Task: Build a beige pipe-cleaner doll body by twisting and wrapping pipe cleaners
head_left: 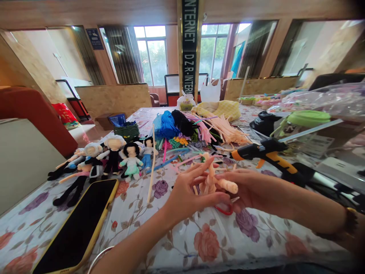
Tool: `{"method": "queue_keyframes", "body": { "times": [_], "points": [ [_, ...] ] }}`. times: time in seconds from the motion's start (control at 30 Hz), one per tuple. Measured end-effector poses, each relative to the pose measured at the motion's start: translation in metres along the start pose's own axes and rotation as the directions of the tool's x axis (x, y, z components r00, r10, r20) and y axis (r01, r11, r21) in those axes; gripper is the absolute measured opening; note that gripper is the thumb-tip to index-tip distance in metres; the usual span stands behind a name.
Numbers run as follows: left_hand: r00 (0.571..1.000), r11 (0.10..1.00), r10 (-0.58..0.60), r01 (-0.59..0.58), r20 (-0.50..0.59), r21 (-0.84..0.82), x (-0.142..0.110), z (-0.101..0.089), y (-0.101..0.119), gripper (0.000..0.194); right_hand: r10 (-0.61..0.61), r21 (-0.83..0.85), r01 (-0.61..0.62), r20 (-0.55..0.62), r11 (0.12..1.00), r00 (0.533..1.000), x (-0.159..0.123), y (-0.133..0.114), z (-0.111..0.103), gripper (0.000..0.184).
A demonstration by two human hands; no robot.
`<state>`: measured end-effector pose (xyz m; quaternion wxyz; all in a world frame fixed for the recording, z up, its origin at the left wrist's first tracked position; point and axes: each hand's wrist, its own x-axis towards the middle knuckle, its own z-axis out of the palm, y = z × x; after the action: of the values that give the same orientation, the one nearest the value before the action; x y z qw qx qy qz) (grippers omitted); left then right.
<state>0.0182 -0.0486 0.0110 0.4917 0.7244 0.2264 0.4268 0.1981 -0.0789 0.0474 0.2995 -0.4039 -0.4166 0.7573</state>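
Peach fuzzy piece [210, 177] was held between the left hand [191, 187] and right hand [247, 185]. One thick, rounded end [229, 186] stuck out rightward, sloping slightly down. A thinner length stood near upright by the left fingers. Lower middle looked bunched, partly hidden by fingers; exact shape there unclear.

Two hands [182, 194], one peach piece [228, 186], one phone [78, 224], one glue gun [270, 147] and perhaps six overlapping dolls [131, 158].
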Motion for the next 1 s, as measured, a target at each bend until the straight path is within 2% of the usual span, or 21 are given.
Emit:
{"method": "queue_keyframes", "body": {
  "times": [0.17,0.37,0.57,0.83,1.0],
  "points": [
    [0.993,0.990,-0.111,0.108,-0.040,-0.087,0.002,-0.001,-0.001,0.076,-0.038,-0.025,0.039,0.054,0.999,0.998,0.004,0.000,0.002,0.024],
    [0.986,0.980,-0.154,0.144,-0.068,-0.141,0.005,-0.002,-0.006,0.073,-0.068,-0.111,0.075,0.069,0.991,0.995,0.014,0.005,0.001,0.026],
    [0.990,0.991,-0.126,0.122,-0.066,-0.061,0.003,-0.003,-0.004,0.070,-0.153,-0.146,0.155,0.021,0.977,0.988,0.019,0.014,0.008,0.028],
    [0.998,0.996,-0.067,0.068,-0.003,0.061,0.003,-0.002,-0.002,0.084,-0.147,-0.267,0.145,0.011,0.953,0.989,0.018,0.021,-0.003,0.033],
    [1.000,0.992,-0.019,0.016,0.020,0.125,0.000,0.000,0.000,0.085,-0.129,-0.403,0.140,0.056,0.904,0.990,0.005,0.013,-0.003,0.035]
  ]
}}
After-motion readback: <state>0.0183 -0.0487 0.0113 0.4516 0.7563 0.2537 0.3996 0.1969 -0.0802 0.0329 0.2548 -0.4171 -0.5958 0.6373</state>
